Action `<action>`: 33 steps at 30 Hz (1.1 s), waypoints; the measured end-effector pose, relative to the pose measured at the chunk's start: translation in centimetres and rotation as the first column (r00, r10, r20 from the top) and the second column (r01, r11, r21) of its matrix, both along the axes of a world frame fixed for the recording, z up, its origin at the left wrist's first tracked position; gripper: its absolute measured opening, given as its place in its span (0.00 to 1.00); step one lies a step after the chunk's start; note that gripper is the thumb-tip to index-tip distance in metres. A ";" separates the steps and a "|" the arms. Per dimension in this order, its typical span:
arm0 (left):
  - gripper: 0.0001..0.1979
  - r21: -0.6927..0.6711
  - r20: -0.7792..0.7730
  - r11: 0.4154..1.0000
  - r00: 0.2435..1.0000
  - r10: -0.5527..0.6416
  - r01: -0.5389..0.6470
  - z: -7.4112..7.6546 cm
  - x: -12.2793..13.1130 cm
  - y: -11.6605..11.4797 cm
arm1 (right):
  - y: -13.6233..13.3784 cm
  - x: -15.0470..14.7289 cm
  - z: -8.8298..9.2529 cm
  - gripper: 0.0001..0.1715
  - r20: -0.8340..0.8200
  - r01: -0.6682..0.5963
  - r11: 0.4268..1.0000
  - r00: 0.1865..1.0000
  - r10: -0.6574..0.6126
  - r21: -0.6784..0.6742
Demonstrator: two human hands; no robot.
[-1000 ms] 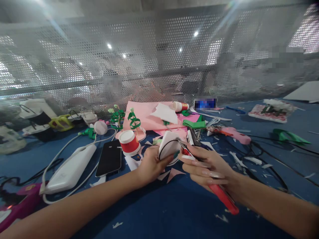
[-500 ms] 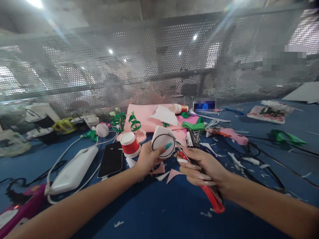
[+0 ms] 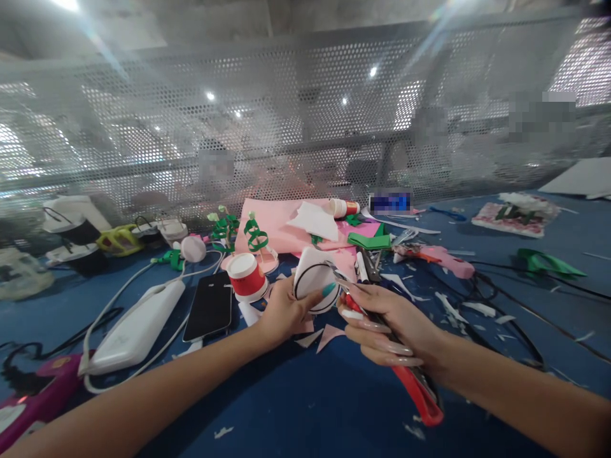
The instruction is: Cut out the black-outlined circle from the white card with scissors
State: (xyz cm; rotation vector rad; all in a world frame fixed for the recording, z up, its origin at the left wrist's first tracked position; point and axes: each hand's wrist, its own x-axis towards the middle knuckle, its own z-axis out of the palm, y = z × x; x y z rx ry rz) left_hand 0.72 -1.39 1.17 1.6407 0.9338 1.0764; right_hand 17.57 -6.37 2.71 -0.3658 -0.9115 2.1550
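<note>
My left hand [image 3: 285,310] pinches a white piece [image 3: 310,262] with a black circle drawn on it, the thumb lying across the circle. The piece is tilted up above the table. My right hand [image 3: 387,324] is wrapped round a red-handled cutter [image 3: 420,397], whose metal end touches or nearly touches the right edge of the white piece. Just left of my left hand stands a red and white paper cup [image 3: 247,277]. Pink paper scraps [image 3: 329,336] lie below the white piece.
A phone [image 3: 209,306], a white power bank [image 3: 138,327] and cables lie at left. Behind are green paper plants [image 3: 256,234], pink sheets [image 3: 267,216] and stacked cups [image 3: 344,208]. At right lie a pink glue gun [image 3: 446,259] and white scraps. A perforated metal screen [image 3: 296,114] stands behind.
The white piece has shifted slightly right and down, with my left hand on it. My right hand and the cutter have moved a little lower; both grips stay the same.
</note>
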 end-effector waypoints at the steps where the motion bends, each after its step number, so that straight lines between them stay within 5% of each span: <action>1: 0.11 0.011 0.005 1.000 1.000 -0.010 0.010 0.1 0.1 -0.1 | 0.0 0.0 0.0 0.14 -0.002 -0.001 1.000 1.000 0.001 0.006; 11: 0.11 0.203 -0.231 0.975 0.972 -0.043 0.091 -0.2 -0.2 -0.8 | -0.3 -0.1 0.6 0.12 0.010 0.004 0.997 1.000 -0.005 0.074; 15: 0.11 0.098 -0.084 0.992 0.994 -0.072 0.080 -0.3 -0.2 -0.2 | 0.0 -0.4 0.4 0.11 0.033 0.050 0.994 0.998 -0.053 0.095; 24: 0.13 -0.181 0.118 0.982 0.990 0.077 -0.054 0.0 0.2 0.3 | -0.7 -1.0 -0.1 0.11 0.196 0.154 0.980 0.965 -0.176 0.124; 33: 0.14 0.071 -0.098 0.997 0.995 0.015 -0.008 -0.6 -0.3 0.2 | -0.7 -0.5 0.4 0.12 0.223 0.121 0.989 0.965 -0.138 0.091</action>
